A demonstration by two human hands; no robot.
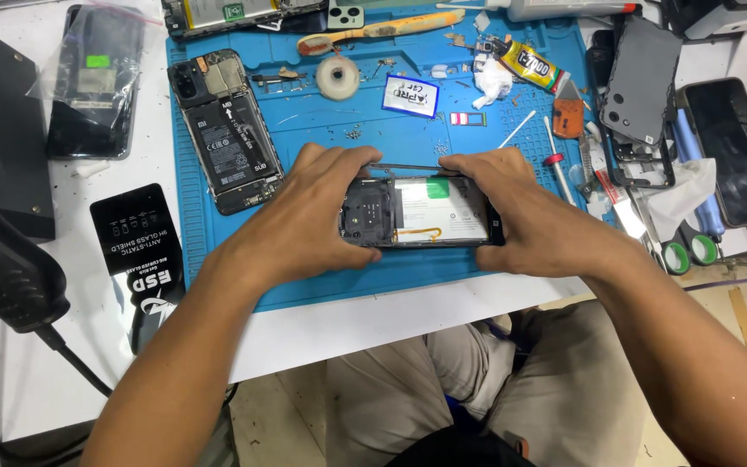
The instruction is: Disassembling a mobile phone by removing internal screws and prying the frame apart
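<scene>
An opened smartphone [421, 212] lies sideways over the blue repair mat [330, 121], its white battery and dark board exposed. My left hand [309, 216] grips its left end, thumb at the lower edge and fingers along the top. My right hand [520, 212] grips the right end in the same way. Both hands press on the phone's frame.
A second opened phone [225, 130] lies at the mat's left. A tube of glue [529, 65], a screwdriver [555, 164], a toothbrush [382, 30] and small screws are scattered behind. A back cover [641, 82], a dark phone [732, 151], green-handled scissors [680, 251] sit right; black packets [140, 255] left.
</scene>
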